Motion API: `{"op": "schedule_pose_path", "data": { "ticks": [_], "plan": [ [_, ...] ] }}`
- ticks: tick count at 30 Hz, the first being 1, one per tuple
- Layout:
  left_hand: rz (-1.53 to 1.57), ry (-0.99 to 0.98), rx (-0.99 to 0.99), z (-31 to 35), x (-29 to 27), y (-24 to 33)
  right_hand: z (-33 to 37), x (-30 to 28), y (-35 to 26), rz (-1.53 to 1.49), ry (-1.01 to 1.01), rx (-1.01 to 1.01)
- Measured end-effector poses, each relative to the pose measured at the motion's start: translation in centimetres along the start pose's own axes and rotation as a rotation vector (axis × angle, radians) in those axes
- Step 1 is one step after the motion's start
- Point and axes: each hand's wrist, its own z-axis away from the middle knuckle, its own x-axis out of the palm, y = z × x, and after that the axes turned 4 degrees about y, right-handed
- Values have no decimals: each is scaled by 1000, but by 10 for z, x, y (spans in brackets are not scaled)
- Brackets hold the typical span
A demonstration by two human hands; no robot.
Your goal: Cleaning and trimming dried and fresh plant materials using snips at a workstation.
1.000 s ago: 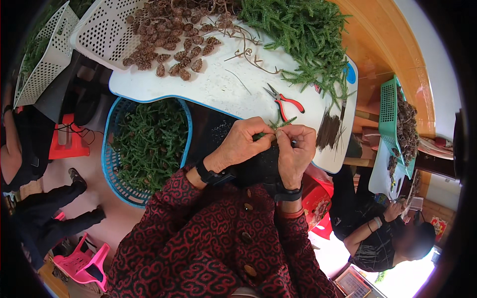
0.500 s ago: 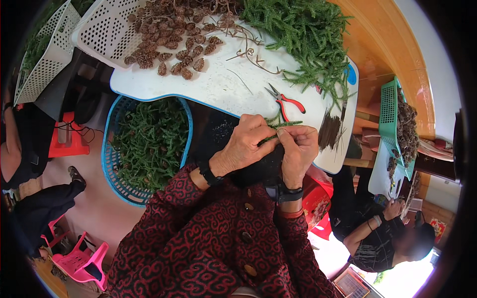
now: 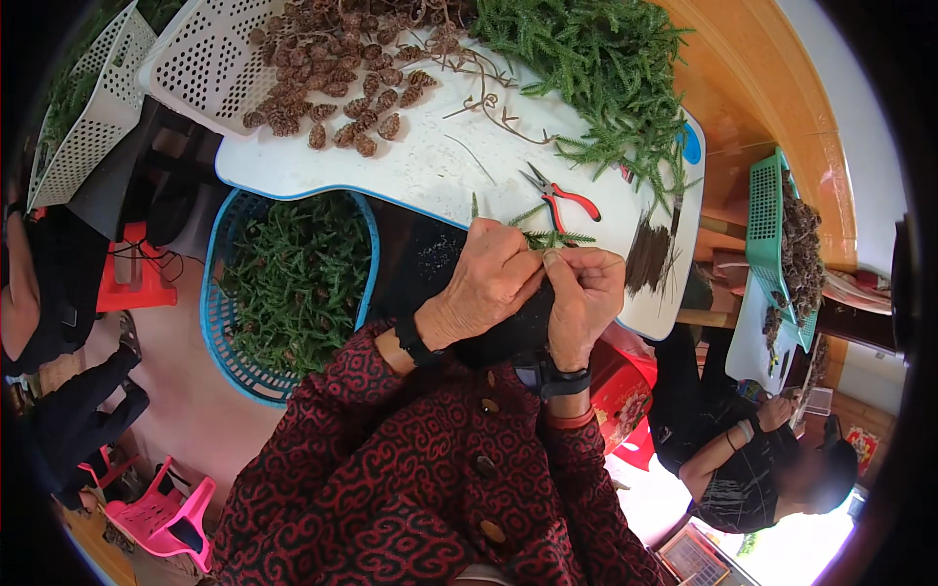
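White plastic board (image 3: 420, 166) with blue rim, heaped feathery green sprigs (image 3: 596, 68) and scaly brown cones (image 3: 342, 88); round blue mesh basket (image 3: 230, 342) of greenery below. Left hand (image 3: 489, 283) and right hand (image 3: 586, 293) meet, fingers pinched shut on a needle-leaved green sprig (image 3: 552, 237) at board's near edge, just beside red-handled pliers (image 3: 559, 197).

Bright, even daylight fills the scene, with the white desk (image 3: 430, 166) close to glaring and only soft shadows beneath it. Strong fisheye bending curves every edge toward a black rim. The centre is sharp; the lower right corner is overexposed and washed out.
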Motion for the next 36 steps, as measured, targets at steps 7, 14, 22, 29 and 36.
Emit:
{"op": "schedule_pose_path", "data": {
  "ticks": [7, 14, 22, 29, 36],
  "plan": [
    [-31, 33, 20, -4, -2, 4, 1, 0, -1, -9, -35, -36],
    [-50, 101, 32, -5, -4, 1, -1, -1, -3, 41, -114, -23],
    [-18, 108, -6, -3, -4, -4, -8, -9, -9, 127, -256, 3],
    [210, 47, -231, -3, -9, -3, -12, -11, -7, 148, -276, -41],
    [341, -51, -318, -4, -12, -6, -15, -13, -11, 192, -330, -70]
  ]
}}
